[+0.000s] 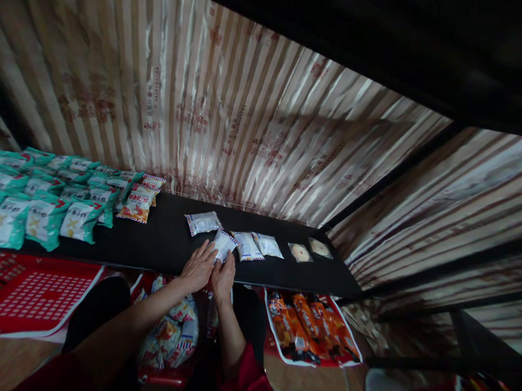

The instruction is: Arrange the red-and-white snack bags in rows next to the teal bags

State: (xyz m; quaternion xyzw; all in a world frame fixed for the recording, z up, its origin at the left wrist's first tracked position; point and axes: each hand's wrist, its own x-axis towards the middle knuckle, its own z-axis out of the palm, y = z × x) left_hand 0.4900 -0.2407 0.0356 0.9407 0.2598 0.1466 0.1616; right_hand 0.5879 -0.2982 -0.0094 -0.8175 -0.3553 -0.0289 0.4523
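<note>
A small white snack packet [224, 244] with a striped edge lies tilted on the black shelf [160, 245]. My left hand [198, 267] has its fingers on the packet's left side. At its near right edge, the fingertips of my right hand [223, 276] press against it, so the packet is held between both hands. Just behind lies another white packet [203, 222], close to touching. To the right are two more packets, one with a striped end [248, 246] and one plainer [268, 245]. Two clear-wrapped round pale pieces [300, 253] lie farther right.
Green snack bags [47, 218] stand in rows at the left, beside orange-and-white packets [140, 200]. Below the shelf are a red basket [42, 294], a container of packets [177, 332] between my knees, and a basket of orange packs [308, 322]. A striped sheet [231, 111] hangs behind.
</note>
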